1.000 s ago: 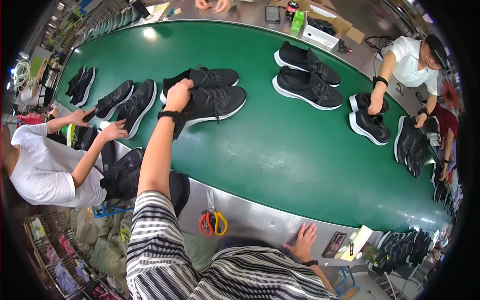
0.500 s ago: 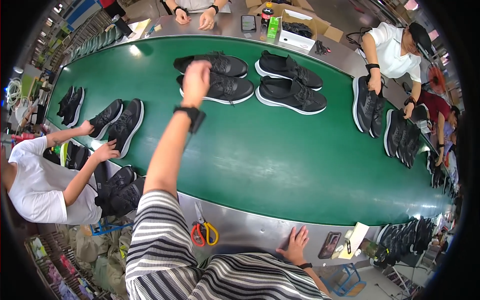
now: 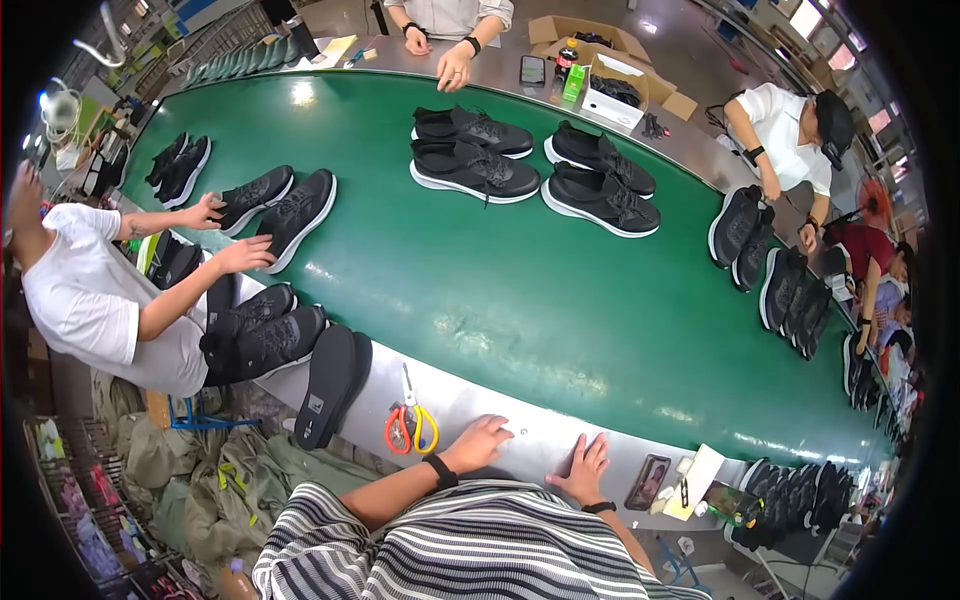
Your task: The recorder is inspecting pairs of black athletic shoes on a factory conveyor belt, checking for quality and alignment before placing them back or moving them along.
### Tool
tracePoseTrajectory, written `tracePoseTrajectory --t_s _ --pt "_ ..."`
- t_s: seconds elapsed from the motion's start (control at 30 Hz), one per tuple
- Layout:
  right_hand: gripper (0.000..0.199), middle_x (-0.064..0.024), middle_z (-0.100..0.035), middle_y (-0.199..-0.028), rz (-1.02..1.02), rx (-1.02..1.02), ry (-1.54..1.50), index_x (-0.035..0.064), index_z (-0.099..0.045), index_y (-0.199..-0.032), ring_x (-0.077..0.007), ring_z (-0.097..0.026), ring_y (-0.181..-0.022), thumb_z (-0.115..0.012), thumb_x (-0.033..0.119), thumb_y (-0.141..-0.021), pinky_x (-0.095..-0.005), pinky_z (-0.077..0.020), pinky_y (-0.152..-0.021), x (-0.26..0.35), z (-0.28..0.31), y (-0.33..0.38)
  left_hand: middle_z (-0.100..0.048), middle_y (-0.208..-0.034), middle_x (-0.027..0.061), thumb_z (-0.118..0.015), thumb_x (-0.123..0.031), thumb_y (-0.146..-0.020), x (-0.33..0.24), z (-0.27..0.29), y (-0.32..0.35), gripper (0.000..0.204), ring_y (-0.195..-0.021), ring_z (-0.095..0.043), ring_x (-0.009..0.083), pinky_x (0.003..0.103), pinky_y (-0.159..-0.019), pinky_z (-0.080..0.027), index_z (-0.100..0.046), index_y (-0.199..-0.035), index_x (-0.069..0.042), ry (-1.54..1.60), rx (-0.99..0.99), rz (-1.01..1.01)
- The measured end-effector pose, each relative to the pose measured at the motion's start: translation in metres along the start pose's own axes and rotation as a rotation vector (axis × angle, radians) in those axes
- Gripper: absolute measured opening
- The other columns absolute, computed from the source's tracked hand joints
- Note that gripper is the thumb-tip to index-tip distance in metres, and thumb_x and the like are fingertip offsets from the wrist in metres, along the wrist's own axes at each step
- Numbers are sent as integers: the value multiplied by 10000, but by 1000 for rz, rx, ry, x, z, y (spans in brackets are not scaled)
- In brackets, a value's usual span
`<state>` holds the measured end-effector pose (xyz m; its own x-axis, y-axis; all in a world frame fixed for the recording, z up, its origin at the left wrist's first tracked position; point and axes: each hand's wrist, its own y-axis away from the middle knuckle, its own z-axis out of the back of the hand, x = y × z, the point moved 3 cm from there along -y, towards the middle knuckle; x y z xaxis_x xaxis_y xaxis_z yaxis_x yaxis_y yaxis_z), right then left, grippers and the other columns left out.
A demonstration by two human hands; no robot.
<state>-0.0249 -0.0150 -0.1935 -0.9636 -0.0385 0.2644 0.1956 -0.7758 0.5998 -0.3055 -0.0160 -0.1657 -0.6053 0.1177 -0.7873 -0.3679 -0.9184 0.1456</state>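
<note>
**Both hands resting flat on the steel ledge, scissors nearest the left**

The left hand (image 3: pixel 478 442) is lying palm-down and loose on the grey metal ledge (image 3: pixel 520 415) along the near edge of the green conveyor belt (image 3: pixel 500 290); it is grasping nothing. The right hand (image 3: pixel 585 468) is resting just to its right, fingers spread, also holding nothing. The orange- and yellow-handled scissors (image 3: pixel 410 425) are lying just left of the left hand, apart from it, blades pointing far.

Handling judgement: the scissors are looking light and rigid, with slick blades; the looped handles are the place to take hold.

Further left, flat black shoe insoles (image 3: pixel 330 385) are overhanging the ledge. Far across the belt, two pairs of black knit sneakers with white soles (image 3: pixel 530 165) are sitting side by side.

Hard to make out: the blade tips are blending into the shiny steel. The wearer's striped shirt is covering the near ledge rim. The small dark flat object (image 3: pixel 648 482) right of the right hand is too small to identify.
</note>
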Motion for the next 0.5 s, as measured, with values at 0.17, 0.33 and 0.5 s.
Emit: tracePoseTrajectory --t_s 0.17,0.33,0.5 --pt "1338 -312 136 -1494 -16 -14 29 86 -24 -1490 -511 71 -1380 -826 559 -530 -681 -116 -1038 -4 -5 6 -188 -1499 210 -793 -196 -636 0 -42 27 816 -1378 -196 412 555 -1063 -267 -432 -1367 -157 -350 253 -11" --pt "933 -227 -87 -1527 54 -111 -19 139 -297 -1439 -434 -129 -1393 -775 369 -672 -594 -229 -1056 -9 6 21 -104 -1528 213 -849 -269 -566 8 -57 33 1010 -1395 -145 417 579 -1074 -226 -336 -1433 -202 -522 317 -30" --pt "865 -231 -140 -1514 183 -119 49 133 -327 -1426 -424 -162 -1386 -752 346 -703 -581 -227 -1060 -22 -10 53 -104 -1532 200 -872 -295 -522 14 -65 37 1062 -1397 -150 407 563 -1082 -229 -334 -1435 -231 -532 276 7"
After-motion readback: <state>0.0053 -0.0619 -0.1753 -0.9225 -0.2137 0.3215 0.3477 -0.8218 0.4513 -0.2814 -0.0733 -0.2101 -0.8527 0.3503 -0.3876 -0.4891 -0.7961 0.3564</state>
